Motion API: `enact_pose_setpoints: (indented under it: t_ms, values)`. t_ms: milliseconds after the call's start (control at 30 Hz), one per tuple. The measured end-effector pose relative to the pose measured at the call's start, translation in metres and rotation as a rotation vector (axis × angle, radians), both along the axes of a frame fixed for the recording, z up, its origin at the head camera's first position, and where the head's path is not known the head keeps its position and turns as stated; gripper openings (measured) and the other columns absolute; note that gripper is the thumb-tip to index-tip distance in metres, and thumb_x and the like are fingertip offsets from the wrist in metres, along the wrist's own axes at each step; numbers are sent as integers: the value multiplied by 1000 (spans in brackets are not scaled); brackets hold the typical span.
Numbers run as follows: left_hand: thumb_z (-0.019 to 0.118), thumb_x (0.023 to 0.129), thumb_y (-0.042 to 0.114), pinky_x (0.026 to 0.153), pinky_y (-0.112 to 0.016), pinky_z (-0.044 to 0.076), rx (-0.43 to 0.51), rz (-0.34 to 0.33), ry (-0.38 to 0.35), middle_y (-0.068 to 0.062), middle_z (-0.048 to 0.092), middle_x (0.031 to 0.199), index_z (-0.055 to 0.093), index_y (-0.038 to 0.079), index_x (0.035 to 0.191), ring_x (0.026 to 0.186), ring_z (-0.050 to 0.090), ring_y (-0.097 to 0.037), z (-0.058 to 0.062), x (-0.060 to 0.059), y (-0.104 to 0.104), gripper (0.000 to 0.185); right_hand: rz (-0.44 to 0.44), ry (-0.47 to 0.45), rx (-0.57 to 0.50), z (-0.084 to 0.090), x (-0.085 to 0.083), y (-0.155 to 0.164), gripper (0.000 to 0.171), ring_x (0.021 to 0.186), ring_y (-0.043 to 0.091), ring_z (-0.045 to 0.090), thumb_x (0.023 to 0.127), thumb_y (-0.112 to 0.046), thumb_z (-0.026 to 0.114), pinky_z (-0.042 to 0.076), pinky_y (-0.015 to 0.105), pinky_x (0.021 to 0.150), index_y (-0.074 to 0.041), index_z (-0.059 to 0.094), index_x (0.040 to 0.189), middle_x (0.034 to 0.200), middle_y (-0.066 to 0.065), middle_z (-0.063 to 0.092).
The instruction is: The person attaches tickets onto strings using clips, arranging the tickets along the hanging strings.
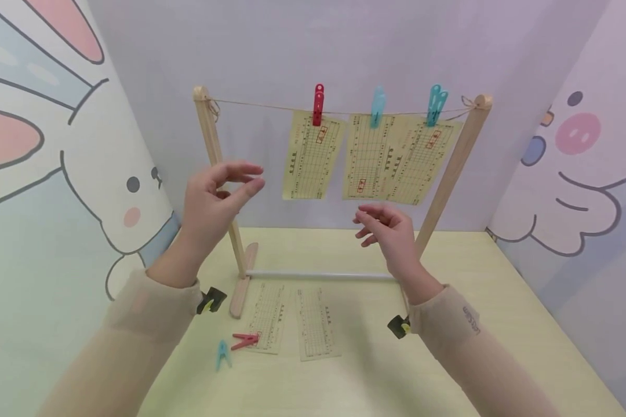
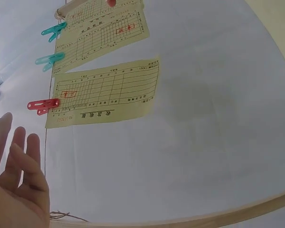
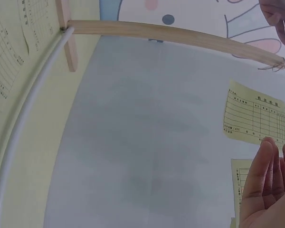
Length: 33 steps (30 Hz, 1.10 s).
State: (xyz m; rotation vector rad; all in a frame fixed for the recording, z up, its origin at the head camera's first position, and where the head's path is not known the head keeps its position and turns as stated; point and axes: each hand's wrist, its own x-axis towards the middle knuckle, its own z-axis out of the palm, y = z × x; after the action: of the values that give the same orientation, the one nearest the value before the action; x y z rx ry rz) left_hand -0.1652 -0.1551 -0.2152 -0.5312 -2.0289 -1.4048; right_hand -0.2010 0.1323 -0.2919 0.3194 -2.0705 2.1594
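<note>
My left hand [image 1: 214, 194] is raised near the left post, its fingers and thumb relaxed and apart with nothing between them. Below the hanging slips floats my right hand [image 1: 388, 231], fingers loosely bent and holding nothing. A yellow printed slip [image 1: 313, 159] hangs from the string by a red clothespin [image 1: 318, 105]. To its right, overlapping slips [image 1: 367, 162] hang from a light blue clothespin [image 1: 378, 108] and a teal clothespin [image 1: 436, 105]. In the left wrist view, the left hand's fingers [image 2: 33, 166] are near the red clothespin but apart from it.
A wooden frame with a left post [image 1: 208, 130], a right post [image 1: 451, 174] and a white lower bar [image 1: 323, 275] carries the string. On the table lie two slips [image 1: 318, 324], a red clothespin [image 1: 245, 340] and a blue clothespin [image 1: 222, 354]. Cartoon-printed walls flank both sides.
</note>
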Motion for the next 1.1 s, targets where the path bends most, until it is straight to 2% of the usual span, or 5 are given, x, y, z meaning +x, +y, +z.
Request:
enact_pose_setpoints:
  t_ms: [367,533,800,1033,1100]
  values:
    - [73,90,10,50,-16,40,-16,41,-57,0,74,103,74,7,104,89,66,-2,-28,12,-13,14,-49,-90,20,-25,6,1,23,64,8,67,95,-16,67,58,24,60,-2,67,114,83,-10,72]
    - [73,90,10,52,-16,42,-21,59,-83,1,74,102,73,5,105,88,65,-1,-41,16,-20,15,-47,-132,35,-39,9,-1,26,65,9,67,96,-17,67,57,25,62,0,65,116,84,-10,72]
    - [73,91,17,59,-15,44,-53,148,-150,7,73,105,73,8,108,91,62,4,-63,19,-32,19,-58,-178,57,-53,14,-2,30,69,10,67,96,-20,67,59,27,67,-1,65,118,89,-7,71]
    - [72,92,19,62,-15,45,-56,178,-211,31,65,98,72,9,110,92,60,6,-79,22,-39,22,-67,-182,47,-69,20,-5,25,68,10,67,95,-14,66,57,25,64,1,66,116,86,-7,71]
    - [72,92,21,64,-14,45,-52,184,-239,33,63,97,72,10,111,93,60,7,-84,23,-41,23,-58,-196,42,-74,22,-6,25,68,9,66,95,-14,66,56,24,63,0,66,115,86,-7,71]
